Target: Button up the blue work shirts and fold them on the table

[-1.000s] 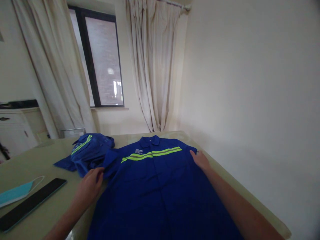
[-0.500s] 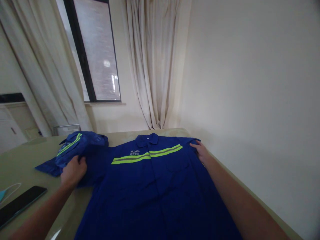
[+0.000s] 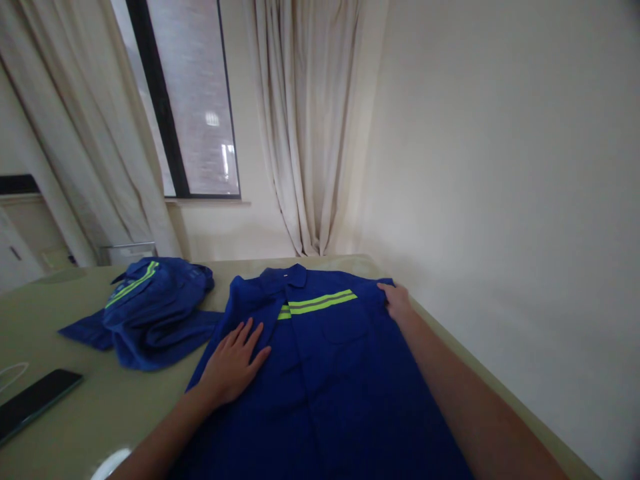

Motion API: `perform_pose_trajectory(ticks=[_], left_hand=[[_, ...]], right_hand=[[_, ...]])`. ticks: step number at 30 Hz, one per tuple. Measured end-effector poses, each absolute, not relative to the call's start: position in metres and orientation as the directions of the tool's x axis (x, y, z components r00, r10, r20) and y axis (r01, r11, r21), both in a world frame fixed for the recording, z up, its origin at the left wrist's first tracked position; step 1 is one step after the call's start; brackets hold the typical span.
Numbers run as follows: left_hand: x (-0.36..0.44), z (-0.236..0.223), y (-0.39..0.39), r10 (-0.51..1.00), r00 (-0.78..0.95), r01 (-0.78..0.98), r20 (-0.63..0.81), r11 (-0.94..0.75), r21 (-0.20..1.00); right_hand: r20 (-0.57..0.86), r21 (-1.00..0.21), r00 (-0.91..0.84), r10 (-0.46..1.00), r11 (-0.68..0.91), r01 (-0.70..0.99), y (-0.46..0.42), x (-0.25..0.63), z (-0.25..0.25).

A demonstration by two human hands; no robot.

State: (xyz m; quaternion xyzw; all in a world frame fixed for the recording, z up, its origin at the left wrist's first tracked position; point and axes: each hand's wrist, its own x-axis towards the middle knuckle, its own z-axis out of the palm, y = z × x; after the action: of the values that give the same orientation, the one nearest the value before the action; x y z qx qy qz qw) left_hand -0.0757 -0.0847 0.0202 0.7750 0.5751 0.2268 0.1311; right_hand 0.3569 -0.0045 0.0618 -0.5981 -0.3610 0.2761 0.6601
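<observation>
A blue work shirt (image 3: 325, 360) with a yellow-green reflective stripe across the chest lies front up on the table, its collar at the far end. Its left-hand side is folded inward, covering the logo and part of the stripe. My left hand (image 3: 233, 363) rests flat on that folded side, fingers spread. At the far right, my right hand (image 3: 396, 300) pinches the shirt's sleeve end near the shoulder, thumb and fingers closed on the cloth.
Another crumpled blue garment (image 3: 155, 313) with a reflective stripe lies to the left on the pale green table (image 3: 100, 400). A dark phone (image 3: 37, 400) and a white loop of cord are at the left edge. A wall (image 3: 500, 200) runs along the right side.
My left hand has let go of the left-hand sleeve, folded it inward over the chest and moved right to lie flat on it. My right hand keeps its hold.
</observation>
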Motion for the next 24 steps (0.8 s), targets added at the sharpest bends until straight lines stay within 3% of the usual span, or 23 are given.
perform_pose_trajectory(ticks=[2,4,6,8,10,12,18,21,24], left_hand=[[-0.089,0.010,-0.084,0.941,0.265,0.872,0.212,-0.328,0.364],[-0.103,0.011,-0.079,0.941,0.280,0.887,0.191,-0.330,0.323],[-0.113,0.017,-0.073,0.950,0.226,0.917,0.213,-0.282,0.282],[-0.119,0.023,-0.069,0.948,0.110,0.958,0.300,-0.181,0.222],[-0.122,0.026,-0.065,0.934,-0.010,0.981,0.358,-0.060,0.183],[-0.129,0.027,-0.059,0.947,-0.088,0.978,0.311,0.022,0.209],[-0.178,0.036,-0.031,0.959,-0.285,0.841,0.010,0.244,0.483],[-0.186,0.036,-0.034,0.952,-0.259,0.923,0.161,0.195,0.330],[-0.165,0.027,-0.049,0.934,0.003,0.997,0.356,-0.029,0.065]], right_hand=[[0.215,-0.975,0.527,0.822,0.150,0.164,-0.006,0.337,0.069],[0.312,-0.919,0.293,0.904,0.210,0.332,-0.011,0.316,0.074],[0.361,-0.775,-0.038,0.932,0.322,0.544,-0.018,0.297,0.073],[0.350,-0.578,-0.190,0.917,0.371,0.727,-0.025,0.284,0.065],[0.334,-0.433,-0.151,0.930,0.294,0.852,-0.031,0.279,0.052],[0.287,-0.341,-0.111,0.952,0.210,0.917,-0.034,0.279,0.037],[0.174,-0.240,-0.010,0.985,0.052,0.969,-0.037,0.282,0.018],[0.173,-0.210,0.013,0.985,0.024,0.977,-0.037,0.280,0.019],[0.165,-0.192,0.040,0.986,-0.008,0.981,-0.036,0.278,0.019]])
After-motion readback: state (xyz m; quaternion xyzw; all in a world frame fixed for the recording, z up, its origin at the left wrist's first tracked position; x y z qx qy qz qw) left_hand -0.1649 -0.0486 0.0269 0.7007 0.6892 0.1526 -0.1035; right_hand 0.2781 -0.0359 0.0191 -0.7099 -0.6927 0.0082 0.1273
